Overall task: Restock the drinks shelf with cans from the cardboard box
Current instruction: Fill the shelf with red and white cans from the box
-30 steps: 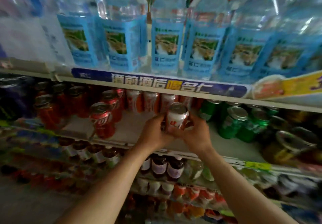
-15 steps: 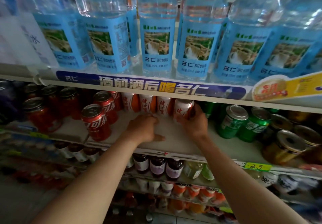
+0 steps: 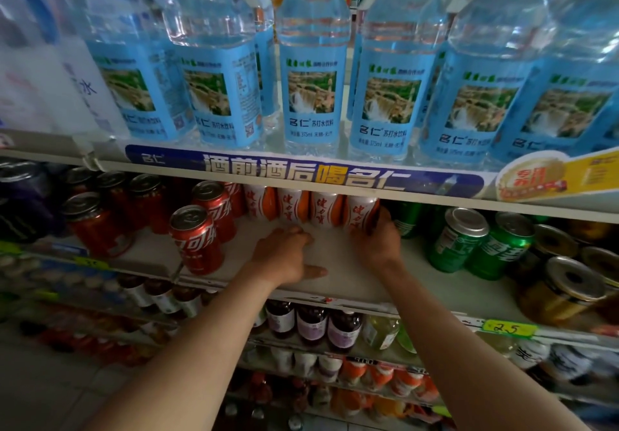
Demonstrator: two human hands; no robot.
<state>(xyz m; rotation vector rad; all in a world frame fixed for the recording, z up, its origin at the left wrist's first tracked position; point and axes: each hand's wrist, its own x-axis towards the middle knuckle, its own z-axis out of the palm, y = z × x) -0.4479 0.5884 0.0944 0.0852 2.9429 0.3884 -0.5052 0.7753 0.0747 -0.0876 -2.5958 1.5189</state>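
The white-and-orange can (image 3: 361, 212) with red lettering is standing upright at the right end of a row of matching cans (image 3: 291, 209), far back on the drinks shelf (image 3: 335, 280). The right hand (image 3: 376, 241) is curling round its right side, gripping it. The left hand (image 3: 288, 256) is resting knuckles-down on the shelf, fingers loosely bent, holding nothing. Red cola cans (image 3: 197, 239) are filling the left, green cans (image 3: 459, 239) the right.

Two bare forearms — no sleeves, rings or watch visible
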